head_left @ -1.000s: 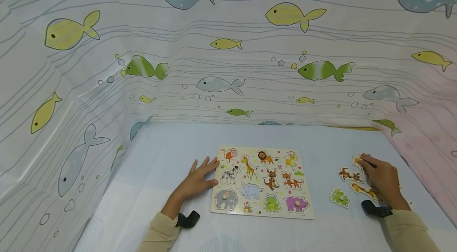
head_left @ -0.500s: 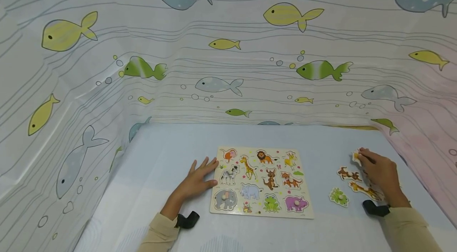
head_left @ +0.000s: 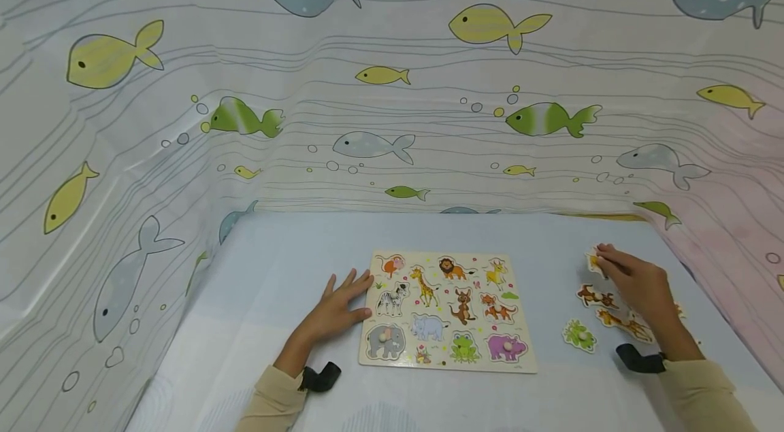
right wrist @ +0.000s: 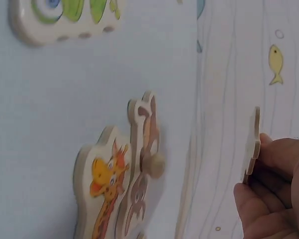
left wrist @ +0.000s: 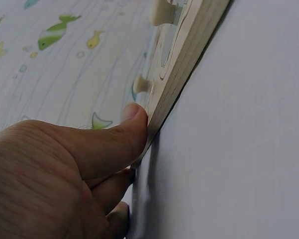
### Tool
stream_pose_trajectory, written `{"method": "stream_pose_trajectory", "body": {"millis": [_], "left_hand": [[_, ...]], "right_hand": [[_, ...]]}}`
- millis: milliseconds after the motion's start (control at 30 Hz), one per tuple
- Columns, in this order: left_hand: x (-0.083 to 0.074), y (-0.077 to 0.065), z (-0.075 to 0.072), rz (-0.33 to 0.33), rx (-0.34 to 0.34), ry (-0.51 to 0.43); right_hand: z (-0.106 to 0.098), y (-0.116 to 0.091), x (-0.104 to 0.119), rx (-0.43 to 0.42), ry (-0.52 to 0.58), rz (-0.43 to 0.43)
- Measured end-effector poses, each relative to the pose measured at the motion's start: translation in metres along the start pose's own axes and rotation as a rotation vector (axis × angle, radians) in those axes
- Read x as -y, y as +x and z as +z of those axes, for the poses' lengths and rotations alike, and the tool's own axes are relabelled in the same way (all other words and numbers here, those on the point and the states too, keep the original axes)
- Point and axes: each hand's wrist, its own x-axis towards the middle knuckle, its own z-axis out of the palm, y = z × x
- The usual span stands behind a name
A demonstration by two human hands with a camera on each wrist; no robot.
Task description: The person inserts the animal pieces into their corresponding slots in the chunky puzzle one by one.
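A wooden animal puzzle board (head_left: 453,368) lies flat on the table. Along its left edge rests my left hand (head_left: 337,309), fingers spread; in the left wrist view the thumb (left wrist: 122,134) touches the board's side (left wrist: 189,62). My right hand (head_left: 640,286) pinches a small puzzle piece (head_left: 592,262) with yellow-orange print. Seen edge-on in the right wrist view, that held piece (right wrist: 252,144) is clear of the table; its picture is hidden. Below it lie a kangaroo piece (head_left: 595,296), a giraffe piece (head_left: 625,324) and a frog piece (head_left: 578,335).
Knobbed elephant (head_left: 395,340) and hippo (head_left: 507,348) pieces sit in the board's lower corners. More loose pieces (head_left: 678,309) are partly hidden behind the right wrist. A fish-patterned sheet (head_left: 294,180) hangs around the table's back and sides.
My right hand has lifted the yellow-orange puzzle piece away from the other loose pieces, moving it back and slightly left. My left hand stays at the board's edge.
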Motion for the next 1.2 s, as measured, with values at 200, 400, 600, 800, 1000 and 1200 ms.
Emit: {"method": "stream_pose_trajectory", "body": {"millis": [200, 400, 600, 800, 1000, 1200], "left_hand": [[-0.001, 0.0, 0.0, 0.005, -0.002, 0.003], [-0.002, 0.0, -0.002, -0.001, -0.001, 0.012], [-0.001, 0.0, -0.001, -0.001, 0.001, 0.002], [-0.001, 0.0, 0.0, -0.004, -0.003, -0.003], [-0.002, 0.0, -0.001, -0.001, 0.0, -0.007], [-0.002, 0.0, -0.001, -0.006, 0.002, -0.002]], "right_hand": [[0.013, 0.004, 0.021, -0.058, 0.079, -0.199], [0.027, 0.004, 0.037, -0.053, 0.136, -0.285], [0.041, 0.005, 0.052, -0.034, 0.133, -0.322], [0.054, 0.008, 0.068, 0.006, 0.105, -0.303], [0.067, 0.009, 0.079, 0.044, 0.098, -0.332], [0.078, 0.011, 0.086, 0.061, 0.134, -0.361]]}}
